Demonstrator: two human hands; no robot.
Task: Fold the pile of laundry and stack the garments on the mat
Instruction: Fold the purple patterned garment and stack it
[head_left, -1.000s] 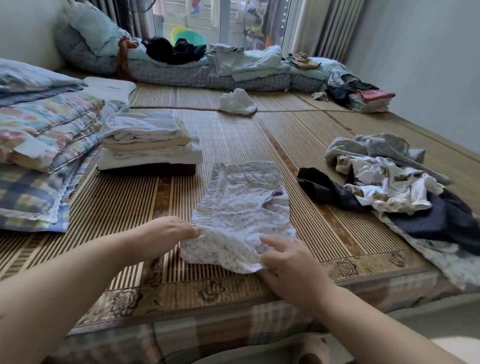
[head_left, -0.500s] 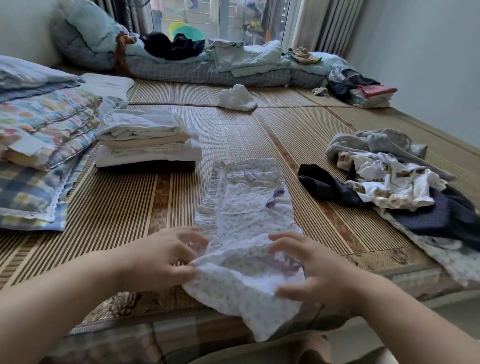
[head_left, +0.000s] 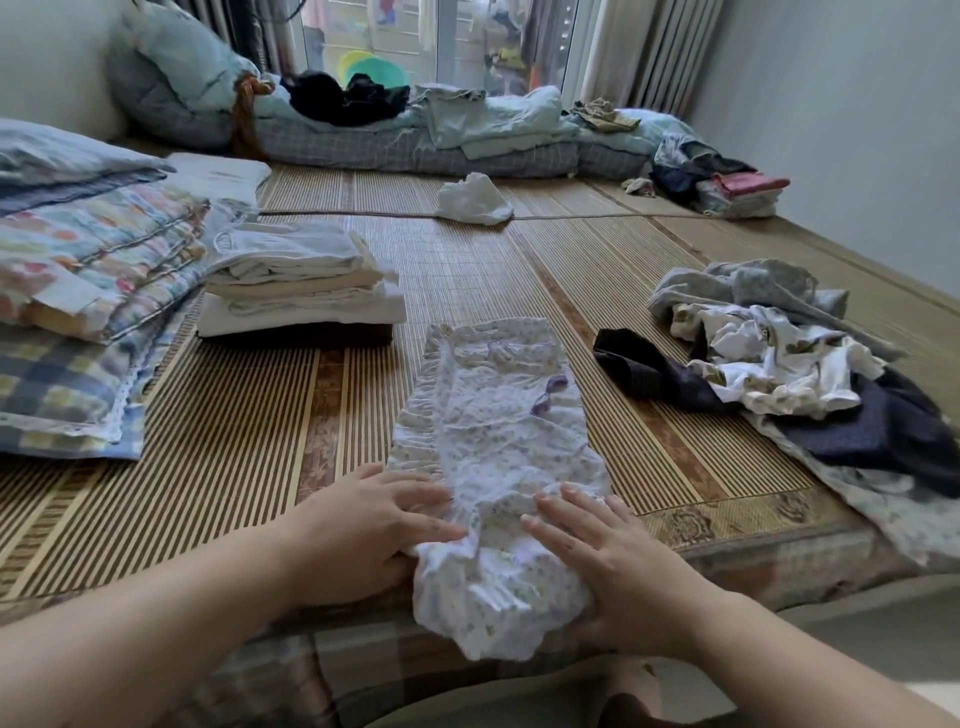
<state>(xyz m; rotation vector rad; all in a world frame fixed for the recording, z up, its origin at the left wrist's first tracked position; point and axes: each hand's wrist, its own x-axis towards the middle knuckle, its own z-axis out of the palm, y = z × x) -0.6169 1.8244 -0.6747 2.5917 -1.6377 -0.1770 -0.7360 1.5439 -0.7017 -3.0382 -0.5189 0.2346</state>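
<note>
Your left hand (head_left: 374, 530) and right hand (head_left: 613, 566) both rest on the near end of a white cotton garment with a small purple flower print and a ruffled edge (head_left: 493, 426). It lies lengthwise on the striped woven bamboo mat (head_left: 234, 441), straight in front of you, running away from your body. Its near end is bunched up between your hands and hangs over the front edge of the mat.

Your left hand's fingers are spread and fairly straight, lying across the ruffled left edge. Your right hand's fingers are also spread and straight, pressing down on top of the bunched cloth. Your thumbs sit at the sides of the bunch; it is not clear whether they are tucked beneath it.

To the left, just beyond the garment's far end, sits a neat stack of folded white and cream garments (head_left: 301, 280) on the mat. Further left is a pile of folded checked and floral quilts (head_left: 78, 270).

To the right lies a loose heap of unfolded laundry in grey, navy and printed white (head_left: 779, 358), well apart from your hands.

Further back, a crumpled white cloth (head_left: 475, 200) lies alone on the mat. In the far right corner is a small stack of dark and pink folded clothes (head_left: 737, 192).
</note>
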